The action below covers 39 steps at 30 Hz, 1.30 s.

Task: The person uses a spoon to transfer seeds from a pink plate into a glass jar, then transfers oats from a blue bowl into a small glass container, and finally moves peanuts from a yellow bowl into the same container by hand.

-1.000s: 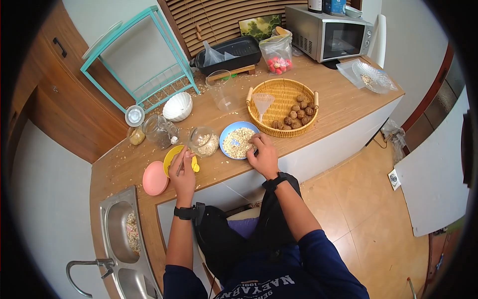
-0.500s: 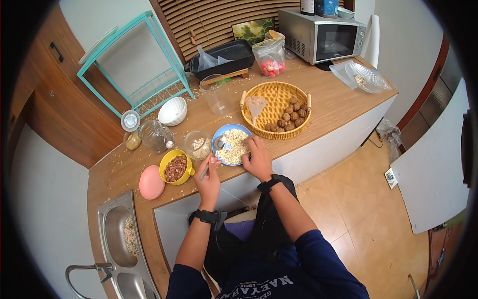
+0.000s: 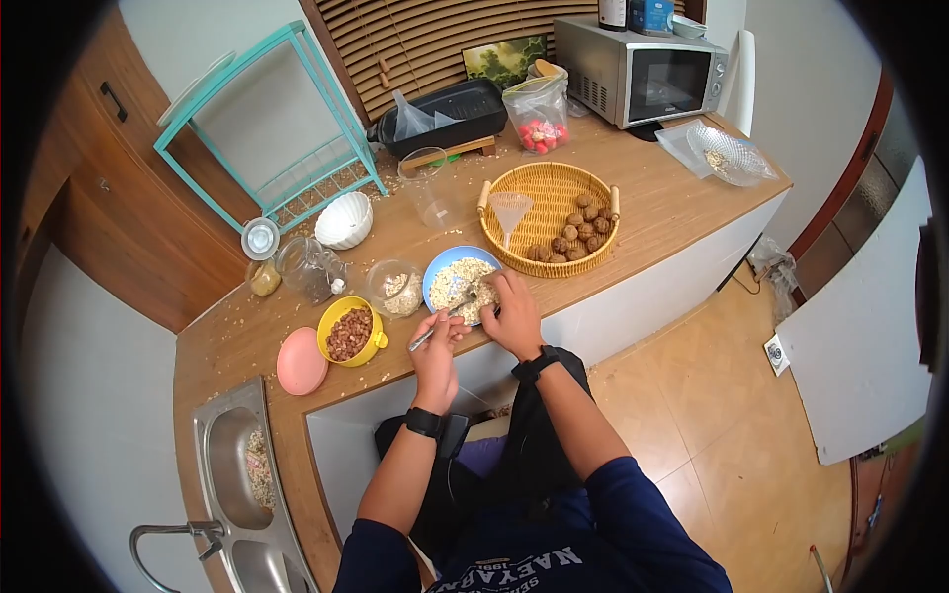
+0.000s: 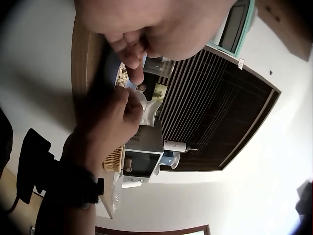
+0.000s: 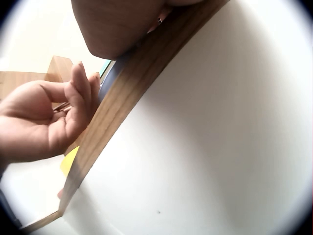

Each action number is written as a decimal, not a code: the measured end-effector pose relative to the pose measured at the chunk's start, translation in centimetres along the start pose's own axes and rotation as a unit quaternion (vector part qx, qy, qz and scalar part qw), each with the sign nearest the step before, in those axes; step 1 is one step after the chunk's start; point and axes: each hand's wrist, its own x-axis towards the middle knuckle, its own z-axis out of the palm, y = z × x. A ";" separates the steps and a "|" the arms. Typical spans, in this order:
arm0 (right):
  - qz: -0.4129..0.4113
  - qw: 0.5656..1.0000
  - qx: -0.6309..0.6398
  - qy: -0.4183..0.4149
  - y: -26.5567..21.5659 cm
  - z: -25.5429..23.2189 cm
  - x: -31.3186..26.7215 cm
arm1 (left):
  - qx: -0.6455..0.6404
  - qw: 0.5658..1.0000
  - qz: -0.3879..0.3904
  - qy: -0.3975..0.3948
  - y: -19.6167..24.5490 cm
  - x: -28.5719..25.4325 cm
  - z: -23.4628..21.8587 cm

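In the head view my left hand point(image 3: 435, 361) pinches the handle of a metal spoon point(image 3: 423, 337), whose bowl end lies in the pale flakes point(image 3: 450, 281) on a blue plate point(image 3: 427, 289). My right hand point(image 3: 515, 316) has its bent fingers at the plate's right side, touching the flakes; whether they pinch anything is hidden. The right wrist view shows the left hand point(image 5: 54, 115) with curled fingers beside the counter edge. Left of the plate stand a glass jar point(image 3: 395, 289) of flakes and a yellow bowl point(image 3: 377, 341) full of brown pieces.
A wicker basket point(image 3: 514, 178) with walnuts and a funnel stands behind right. Further left are a pink bowl point(image 3: 301, 362), a jar point(image 3: 308, 267), a white fluted bowl point(image 3: 344, 221) and the sink point(image 3: 225, 445). A clear cup point(image 3: 425, 193) stands behind the plate.
My left hand has moved right from over the yellow bowl to the blue plate, bringing the spoon into the flakes. My right hand has stayed at the plate. The view has shifted slightly.
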 end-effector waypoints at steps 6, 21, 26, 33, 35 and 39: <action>-0.013 1.000 0.001 0.018 -0.4 -0.2 0.2 | -0.094 0.995 -0.030 0.014 0.2 -0.1 -1.0; -0.003 1.000 -0.016 0.004 -0.3 0.0 0.0 | -0.073 0.996 0.033 0.032 6.3 0.1 -3.1; -0.002 1.000 -0.012 0.002 -0.1 0.1 0.0 | -0.067 0.992 0.079 0.071 10.1 1.6 -5.6; 0.003 1.000 -0.017 -0.009 -0.1 0.2 -0.2 | 0.269 0.936 0.221 0.051 9.2 2.8 -8.2; 0.006 1.000 -0.014 -0.009 0.0 0.1 -0.2 | 0.285 0.927 0.240 0.053 8.9 2.3 -7.8; 0.004 1.000 -0.012 -0.012 0.0 0.2 -0.1 | 0.321 0.904 0.277 0.059 8.7 1.5 -7.1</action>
